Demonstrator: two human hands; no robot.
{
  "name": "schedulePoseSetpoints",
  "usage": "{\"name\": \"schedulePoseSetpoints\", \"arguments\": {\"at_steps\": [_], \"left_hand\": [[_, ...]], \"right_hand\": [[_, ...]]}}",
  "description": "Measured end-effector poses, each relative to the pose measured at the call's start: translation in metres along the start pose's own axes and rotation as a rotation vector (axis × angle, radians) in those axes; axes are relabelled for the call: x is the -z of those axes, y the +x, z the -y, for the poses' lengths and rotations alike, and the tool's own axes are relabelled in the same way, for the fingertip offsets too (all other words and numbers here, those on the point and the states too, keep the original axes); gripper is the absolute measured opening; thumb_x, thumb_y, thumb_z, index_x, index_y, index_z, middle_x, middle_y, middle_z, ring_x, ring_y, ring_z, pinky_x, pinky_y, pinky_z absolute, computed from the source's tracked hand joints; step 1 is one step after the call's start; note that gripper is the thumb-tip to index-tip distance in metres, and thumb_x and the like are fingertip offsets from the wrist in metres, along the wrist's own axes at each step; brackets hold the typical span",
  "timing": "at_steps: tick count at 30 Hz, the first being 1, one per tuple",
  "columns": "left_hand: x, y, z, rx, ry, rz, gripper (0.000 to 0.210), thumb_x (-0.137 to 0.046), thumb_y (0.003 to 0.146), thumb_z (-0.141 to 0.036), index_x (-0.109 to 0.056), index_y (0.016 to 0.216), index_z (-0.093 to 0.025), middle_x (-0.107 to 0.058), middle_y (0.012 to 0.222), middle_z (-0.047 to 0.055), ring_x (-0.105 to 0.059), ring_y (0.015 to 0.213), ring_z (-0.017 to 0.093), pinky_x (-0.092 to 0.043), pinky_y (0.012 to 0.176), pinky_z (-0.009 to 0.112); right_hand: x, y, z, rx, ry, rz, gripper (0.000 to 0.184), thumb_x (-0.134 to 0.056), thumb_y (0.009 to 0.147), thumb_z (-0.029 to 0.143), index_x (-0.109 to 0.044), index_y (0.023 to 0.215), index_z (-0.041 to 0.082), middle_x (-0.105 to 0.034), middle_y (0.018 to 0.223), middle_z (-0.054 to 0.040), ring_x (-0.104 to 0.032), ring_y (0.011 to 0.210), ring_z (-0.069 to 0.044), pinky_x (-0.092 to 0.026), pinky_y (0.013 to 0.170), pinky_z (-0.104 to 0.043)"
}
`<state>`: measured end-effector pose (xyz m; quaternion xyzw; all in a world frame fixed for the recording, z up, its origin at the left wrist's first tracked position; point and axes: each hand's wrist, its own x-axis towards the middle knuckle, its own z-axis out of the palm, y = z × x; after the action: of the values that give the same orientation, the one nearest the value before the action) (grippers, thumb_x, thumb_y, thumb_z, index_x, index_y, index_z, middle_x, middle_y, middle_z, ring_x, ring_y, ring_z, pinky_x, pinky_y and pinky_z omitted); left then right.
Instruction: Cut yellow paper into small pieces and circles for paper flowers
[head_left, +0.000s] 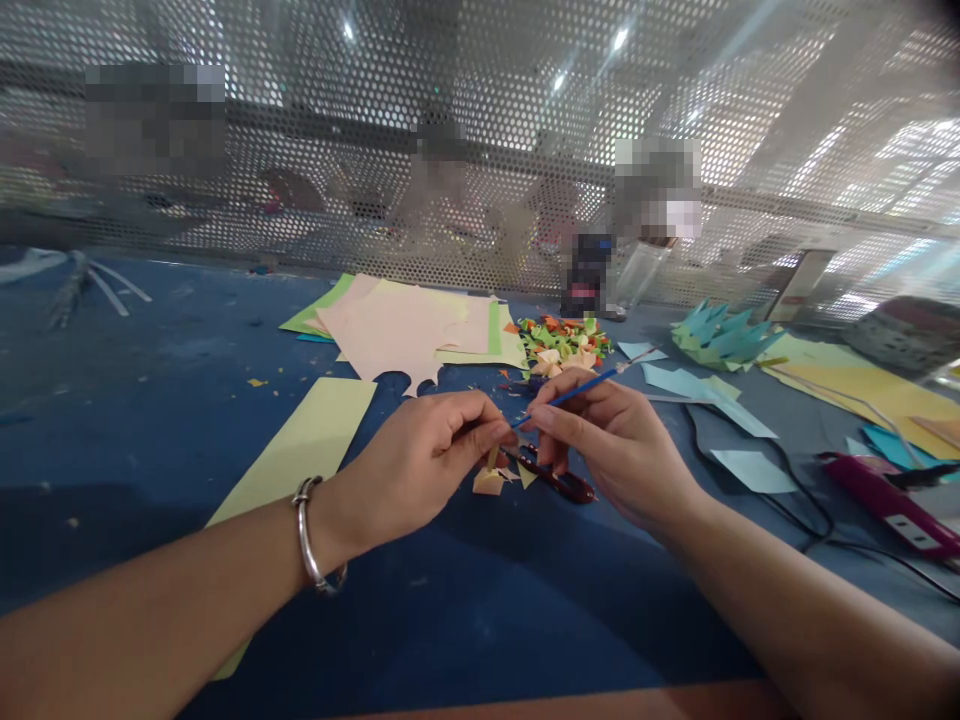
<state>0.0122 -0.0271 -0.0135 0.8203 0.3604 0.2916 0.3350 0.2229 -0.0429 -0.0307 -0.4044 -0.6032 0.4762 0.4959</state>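
Note:
My right hand [611,440] is closed around a thin blue paintbrush [574,392], whose bristle end points up and to the right. My left hand [427,455] pinches close to the other end of the brush, finger and thumb pressed together. A narrow pale strip [493,459] shows just below its fingertips; whether the left hand grips it or the brush end is hidden. Under the hands lie scissors with dark red handles [570,486] and small peach paper pieces [489,482]. A silver bangle [304,535] circles my left wrist.
Behind the hands are a heap of green and orange paper bits [566,335] and pink sheets [409,325]. A pale green strip [300,440] lies left. At right are a blue paper crown shape [724,335], blue pieces [750,470], a magenta power strip [889,505] and cables.

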Motion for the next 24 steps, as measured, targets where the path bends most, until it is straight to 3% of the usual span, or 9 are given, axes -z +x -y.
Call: {"name": "schedulePoseSetpoints", "arguments": {"at_steps": [5, 11, 15, 18, 24], "left_hand": [[-0.0011, 0.0004, 0.0025, 0.058, -0.116, 0.053, 0.028, -0.052, 0.098, -0.040, -0.069, 0.089, -0.019, -0.073, 0.081, 0.001, -0.065, 0.075, 0.015, -0.048, 0.070, 0.025], [-0.0060, 0.0019, 0.0042, 0.215, -0.538, 0.149, 0.021, -0.062, 0.093, -0.033, -0.069, 0.085, -0.015, -0.074, 0.078, 0.004, -0.065, 0.072, 0.014, -0.051, 0.074, 0.027], [-0.0073, 0.0030, 0.0016, 0.342, -0.742, 0.152, 0.019, -0.067, 0.089, -0.031, -0.069, 0.080, -0.014, -0.074, 0.080, 0.005, -0.066, 0.072, 0.013, -0.050, 0.074, 0.026], [-0.0055, 0.0032, 0.0030, 0.382, -0.802, 0.150, 0.019, -0.070, 0.087, -0.032, -0.071, 0.080, -0.015, -0.074, 0.084, 0.006, -0.067, 0.076, 0.015, -0.050, 0.077, 0.028], [0.0009, 0.0031, 0.0084, 0.330, -0.788, 0.220, 0.017, -0.075, 0.084, -0.033, -0.073, 0.081, -0.016, -0.073, 0.080, 0.004, -0.066, 0.078, 0.014, -0.047, 0.082, 0.028]], "right_hand": [[0.0006, -0.0015, 0.0035, -0.040, -0.059, -0.029, 0.032, -0.072, 0.086, 0.044, -0.064, 0.076, 0.016, -0.066, 0.063, -0.0001, -0.059, 0.046, -0.008, -0.046, 0.043, -0.017], [0.0030, -0.0019, 0.0070, -0.079, -0.129, 0.023, 0.034, -0.075, 0.083, 0.044, -0.061, 0.071, 0.016, -0.062, 0.058, 0.0023, -0.057, 0.043, -0.008, -0.043, 0.038, -0.015], [0.0028, -0.0022, 0.0081, -0.052, -0.138, 0.021, 0.032, -0.075, 0.084, 0.043, -0.063, 0.073, 0.015, -0.064, 0.062, 0.0010, -0.059, 0.046, -0.008, -0.046, 0.041, -0.016], [0.0020, -0.0029, 0.0089, -0.022, -0.155, 0.018, 0.033, -0.074, 0.084, 0.043, -0.065, 0.071, 0.014, -0.064, 0.062, 0.0002, -0.059, 0.047, -0.008, -0.047, 0.042, -0.016], [0.0026, -0.0049, 0.0086, 0.013, -0.201, -0.004, 0.037, -0.070, 0.088, 0.046, -0.066, 0.069, 0.014, -0.064, 0.063, -0.0014, -0.058, 0.047, -0.008, -0.045, 0.042, -0.018]]}}
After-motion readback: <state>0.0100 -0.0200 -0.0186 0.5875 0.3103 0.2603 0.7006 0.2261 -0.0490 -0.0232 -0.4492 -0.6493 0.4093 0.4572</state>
